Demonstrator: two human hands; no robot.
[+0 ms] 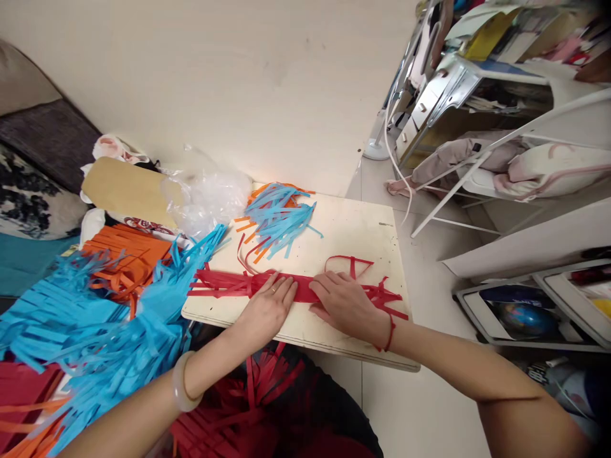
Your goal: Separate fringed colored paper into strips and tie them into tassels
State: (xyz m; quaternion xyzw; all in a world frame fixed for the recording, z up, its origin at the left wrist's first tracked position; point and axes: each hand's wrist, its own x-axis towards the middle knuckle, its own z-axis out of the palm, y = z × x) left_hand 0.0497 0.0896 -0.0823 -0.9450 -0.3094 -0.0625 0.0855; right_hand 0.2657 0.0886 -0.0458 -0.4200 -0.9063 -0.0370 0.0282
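A red fringed paper strip [303,289], cut into narrow tails at both ends, lies across a small pale table [356,229]. My left hand [267,305] rests flat on its middle, fingers stretched out and pressed down. Just to the right, my right hand [346,302] bends its fingers over the same strip, with the thumb at the near edge. Loose thin red strips [353,259] curl behind it. Farther back on the tabletop sits a blue and orange fringed bundle [284,213]. More red fringed paper [238,407] is heaped on my lap.
Blue fringed paper [109,331] and orange fringed paper [126,248] are piled at left, beside a clear plastic bag [210,194] and a tan paper piece [128,191]. A wall [238,83] rises behind the table. A white chair [468,168] and open storage bins [529,312] stand right.
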